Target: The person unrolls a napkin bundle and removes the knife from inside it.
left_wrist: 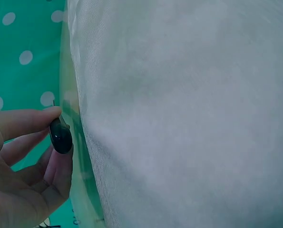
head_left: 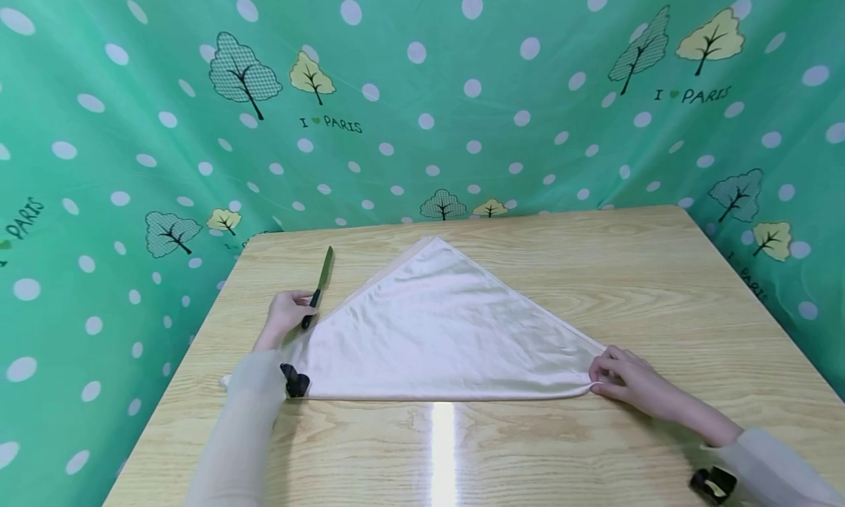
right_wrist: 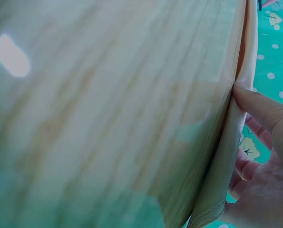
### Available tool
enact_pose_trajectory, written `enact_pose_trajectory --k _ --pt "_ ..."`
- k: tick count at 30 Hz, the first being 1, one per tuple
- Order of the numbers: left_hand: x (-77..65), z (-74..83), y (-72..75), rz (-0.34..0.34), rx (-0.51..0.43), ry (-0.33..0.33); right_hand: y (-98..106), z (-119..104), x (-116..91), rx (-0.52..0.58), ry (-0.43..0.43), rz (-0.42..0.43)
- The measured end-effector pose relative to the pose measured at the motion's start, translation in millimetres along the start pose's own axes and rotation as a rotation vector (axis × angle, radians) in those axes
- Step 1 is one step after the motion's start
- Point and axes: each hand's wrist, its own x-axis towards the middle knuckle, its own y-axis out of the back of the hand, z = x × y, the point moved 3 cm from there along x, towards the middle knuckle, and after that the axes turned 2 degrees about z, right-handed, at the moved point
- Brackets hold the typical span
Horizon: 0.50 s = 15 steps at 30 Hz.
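A pale, silky cloth (head_left: 442,323) lies folded into a triangle, its peak toward the back and its long folded edge toward the front. At its left side my left hand (head_left: 288,312) pinches the black handle of a knife (head_left: 323,276), whose blade points to the back of the table. The handle's rounded end shows between thumb and fingers in the left wrist view, close beside the cloth's edge. My right hand (head_left: 627,378) pinches the right corner of the cloth. In the right wrist view the thumb (right_wrist: 255,102) presses on the folded edge, fingers on the other side.
The wooden table (head_left: 528,448) carries a bright strip of reflected light at the front. Behind it and along both sides hangs a green dotted curtain (head_left: 455,111) with printed trees. Black wrist devices sit on both sleeves.
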Motion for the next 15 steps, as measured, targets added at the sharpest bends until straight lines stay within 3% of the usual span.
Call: enact_pose_trajectory --k 15 --pt "10.2 -0.5 -6.1 0.007 0.008 0.041 0.9 0.1 -0.1 0.002 -0.019 -0.024"
